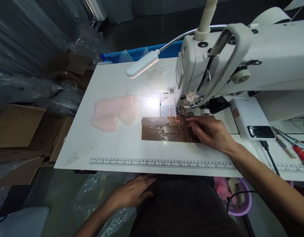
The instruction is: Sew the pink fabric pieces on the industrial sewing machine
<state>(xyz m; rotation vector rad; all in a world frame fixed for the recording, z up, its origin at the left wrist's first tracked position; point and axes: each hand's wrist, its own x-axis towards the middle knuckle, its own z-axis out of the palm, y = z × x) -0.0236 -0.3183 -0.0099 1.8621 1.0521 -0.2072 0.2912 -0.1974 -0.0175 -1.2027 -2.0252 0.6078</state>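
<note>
My right hand (210, 131) lies flat with fingers stretched out on a brown taped patch (164, 129) on the white sewing table (112, 148), just in front of the needle area of the white sewing machine (231, 62). My left hand (133, 192) rests below the table's front edge on my lap, on dark fabric (181, 207), fingers loosely extended and holding nothing. A pale pink piece of fabric (114, 112) lies on the table to the left of the patch.
A gooseneck lamp (142, 64) lights the needle plate. A white power bank (250, 118), scissors and red tools (293, 146) sit at the right. A printed ruler (162, 163) runs along the front edge. Cardboard boxes (18, 126) stand left; a purple basket (238, 197) below.
</note>
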